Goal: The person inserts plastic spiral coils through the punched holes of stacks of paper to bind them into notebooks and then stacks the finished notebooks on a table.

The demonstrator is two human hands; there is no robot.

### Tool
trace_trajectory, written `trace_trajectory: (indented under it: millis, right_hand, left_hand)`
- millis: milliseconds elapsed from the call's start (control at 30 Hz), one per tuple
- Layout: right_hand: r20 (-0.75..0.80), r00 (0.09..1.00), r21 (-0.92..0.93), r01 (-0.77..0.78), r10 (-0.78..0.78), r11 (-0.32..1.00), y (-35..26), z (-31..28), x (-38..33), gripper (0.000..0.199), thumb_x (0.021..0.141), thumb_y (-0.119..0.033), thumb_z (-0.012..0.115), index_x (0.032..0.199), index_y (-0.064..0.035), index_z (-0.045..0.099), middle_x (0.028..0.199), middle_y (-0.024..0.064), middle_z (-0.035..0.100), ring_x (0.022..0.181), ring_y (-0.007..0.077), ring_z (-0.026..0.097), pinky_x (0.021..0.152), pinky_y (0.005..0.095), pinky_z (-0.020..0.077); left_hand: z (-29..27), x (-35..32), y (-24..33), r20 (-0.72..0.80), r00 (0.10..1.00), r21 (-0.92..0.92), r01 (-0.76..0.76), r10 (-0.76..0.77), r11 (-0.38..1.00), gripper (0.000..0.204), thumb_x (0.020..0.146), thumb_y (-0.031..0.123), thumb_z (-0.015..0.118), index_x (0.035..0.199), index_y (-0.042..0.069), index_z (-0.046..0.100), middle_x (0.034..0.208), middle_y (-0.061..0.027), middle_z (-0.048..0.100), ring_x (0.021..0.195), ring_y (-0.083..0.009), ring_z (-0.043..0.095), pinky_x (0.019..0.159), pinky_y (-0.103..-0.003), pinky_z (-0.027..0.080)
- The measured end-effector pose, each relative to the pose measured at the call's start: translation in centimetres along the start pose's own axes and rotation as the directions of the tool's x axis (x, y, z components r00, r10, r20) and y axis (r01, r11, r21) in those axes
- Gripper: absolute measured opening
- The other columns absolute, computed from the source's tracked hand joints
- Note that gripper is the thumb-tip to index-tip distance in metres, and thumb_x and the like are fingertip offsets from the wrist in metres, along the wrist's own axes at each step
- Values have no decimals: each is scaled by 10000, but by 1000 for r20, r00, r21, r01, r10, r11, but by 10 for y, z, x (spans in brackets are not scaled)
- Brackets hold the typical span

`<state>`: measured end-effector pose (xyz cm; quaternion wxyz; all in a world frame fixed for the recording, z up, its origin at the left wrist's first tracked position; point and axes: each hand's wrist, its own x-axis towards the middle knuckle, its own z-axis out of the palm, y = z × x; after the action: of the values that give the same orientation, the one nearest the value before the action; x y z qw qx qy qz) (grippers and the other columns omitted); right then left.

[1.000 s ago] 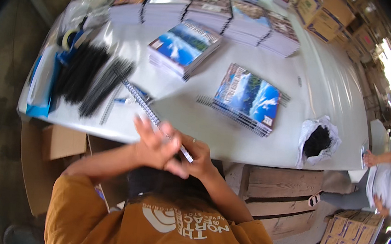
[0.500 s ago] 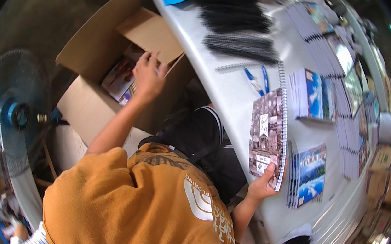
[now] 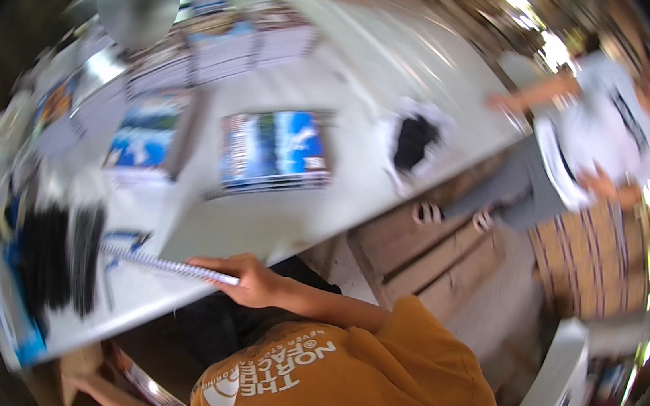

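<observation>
Your spiral-bound booklet (image 3: 169, 265) lies near-flat, seen edge-on. It sits over the white table's front edge, wire binding showing.

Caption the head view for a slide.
Right hand holds a spiral-bound booklet at the white table's edge.

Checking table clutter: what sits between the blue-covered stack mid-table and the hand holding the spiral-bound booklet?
Head view: between the blue-covered stack and the right hand gripping the spiral-bound booklet there is only bare white table; blur could hide small items.
</observation>
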<state>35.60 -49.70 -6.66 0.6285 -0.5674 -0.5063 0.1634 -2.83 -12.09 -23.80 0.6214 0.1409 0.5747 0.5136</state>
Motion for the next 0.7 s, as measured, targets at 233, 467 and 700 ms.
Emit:
trace_trajectory:
  millis: [233,467,700]
  right_hand:
    - [-74,994,23,-76,77,997,-5,0,-2,391,849,-41,564,1235,-80,508,1128,141,597,998,291,596,842,314,459]
    - [-64,998,45,-2,5,999,16,18,27,331,838,-40,589,1168,-42,564,1120,108,614,970,219,615,835,284,465]
    - [-183,968,216,-128,169,968,25,24,30,302,853,-51,569,1147,14,553,1044,89,632,945,125,569,836,255,431]
  left_hand:
    - [50,-48,36,-38,984,161,-163,172,973,726,801,487,511,1328,22,328,1286,-166,435,1114,-342,465,921,-473,367]
    - [33,-99,34,-77,971,146,-213,226,966,655,804,424,557,1275,-3,398,1195,-185,488,1024,-364,514,843,-497,434]
    - [141,-238,70,133,449,134,-892,884,433,442,853,271,503,1150,-55,486,1157,-161,514,1115,-268,468,982,-397,316]
